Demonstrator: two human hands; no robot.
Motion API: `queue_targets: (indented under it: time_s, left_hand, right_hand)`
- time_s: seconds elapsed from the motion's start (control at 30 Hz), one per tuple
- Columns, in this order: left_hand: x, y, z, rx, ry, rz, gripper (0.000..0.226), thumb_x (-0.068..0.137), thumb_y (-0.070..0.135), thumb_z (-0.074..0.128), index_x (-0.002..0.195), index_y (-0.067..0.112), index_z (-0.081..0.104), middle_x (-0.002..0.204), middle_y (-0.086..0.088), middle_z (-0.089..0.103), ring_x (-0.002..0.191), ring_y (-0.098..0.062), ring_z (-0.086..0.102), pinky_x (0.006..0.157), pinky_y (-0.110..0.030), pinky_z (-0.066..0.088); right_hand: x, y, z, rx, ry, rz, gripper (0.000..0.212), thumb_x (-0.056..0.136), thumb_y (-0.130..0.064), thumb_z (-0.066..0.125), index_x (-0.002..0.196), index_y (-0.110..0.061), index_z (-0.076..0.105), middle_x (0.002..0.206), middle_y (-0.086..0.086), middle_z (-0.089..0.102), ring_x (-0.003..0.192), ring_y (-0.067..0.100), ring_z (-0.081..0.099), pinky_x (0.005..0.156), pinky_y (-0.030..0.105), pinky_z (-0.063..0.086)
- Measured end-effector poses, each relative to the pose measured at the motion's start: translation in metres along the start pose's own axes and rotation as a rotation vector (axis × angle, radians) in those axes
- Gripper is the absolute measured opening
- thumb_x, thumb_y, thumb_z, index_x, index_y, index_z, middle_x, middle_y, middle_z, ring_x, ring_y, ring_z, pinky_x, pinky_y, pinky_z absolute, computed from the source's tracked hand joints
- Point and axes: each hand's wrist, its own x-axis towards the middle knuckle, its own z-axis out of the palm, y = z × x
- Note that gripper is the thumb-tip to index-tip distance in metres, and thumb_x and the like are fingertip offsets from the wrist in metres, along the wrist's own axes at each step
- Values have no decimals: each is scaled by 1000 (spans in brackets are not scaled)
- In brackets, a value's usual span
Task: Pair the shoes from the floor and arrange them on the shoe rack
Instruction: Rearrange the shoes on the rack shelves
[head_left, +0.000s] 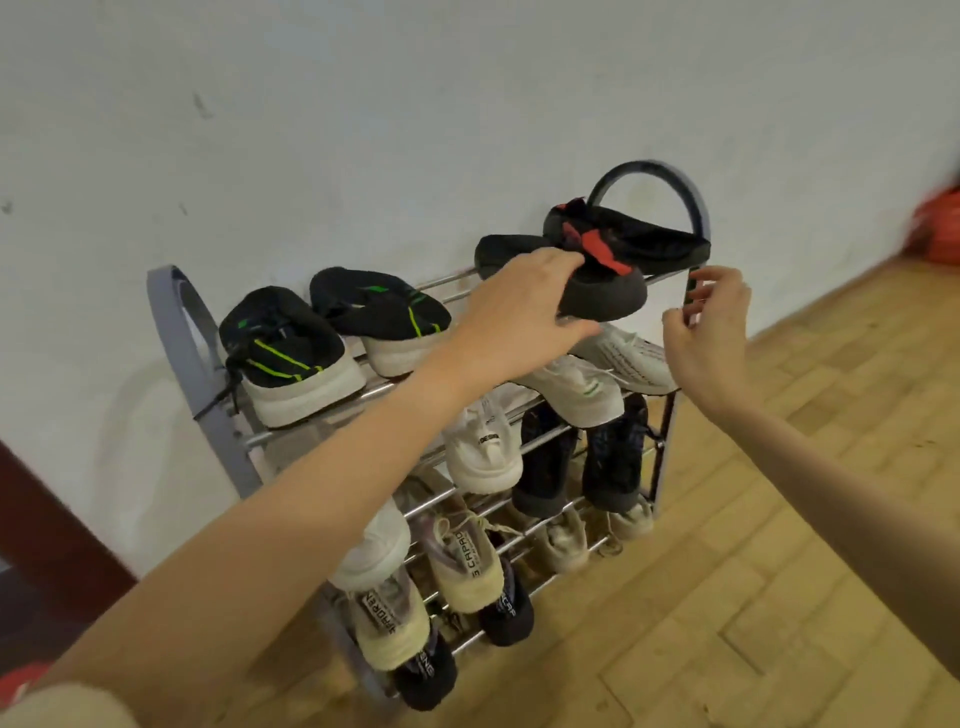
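Observation:
A grey metal shoe rack (179, 332) with chrome rails stands against the white wall. On its top shelf sit a pair of black shoes with green stripes and white soles (291, 358), and to the right a pair of black shoes with red accents (613, 244). My left hand (524, 312) grips the heel end of the nearer black and red shoe (605, 296), fingers under its sole. My right hand (706, 322) pinches the rack's right upright post. Lower shelves hold white shoes (597, 379), dark shoes (613, 457) and beige shoes (467, 566).
Wooden parquet floor (753, 571) spreads to the right and front of the rack. A dark red door frame (47, 525) is at the lower left. A blurred red object (940, 223) lies on the floor at the far right by the wall.

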Motion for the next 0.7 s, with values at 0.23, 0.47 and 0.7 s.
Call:
queue_targets:
  time_s: [0.23,0.47,0.7]
  left_hand:
    - [26,4,41,-99,-15,26,47,96,33,51,141,20,47,139,-2,55,128,-18,48,105,-37,41]
    - [31,-5,24,-286,-167,-53,43,95,36,52,137,27,51,138,7,55,126,-11,49,97,-21,36]
    - [43,-13,-8,-580,193,-487,43,94,31,54,134,15,48,121,3,54,106,-12,54,90,-27,44]
  right_hand:
    - [73,12,16,500,-127,576,59,94,-40,60,130,4,42,91,18,62,75,23,63,71,30,58]
    - [98,-4,25,574,-75,625,29,100,-15,43,120,6,47,73,16,59,52,23,56,49,28,48]
    - [89,-23,19,756,-2,464,23,99,-12,40,117,-1,50,68,11,61,55,19,56,53,25,46]
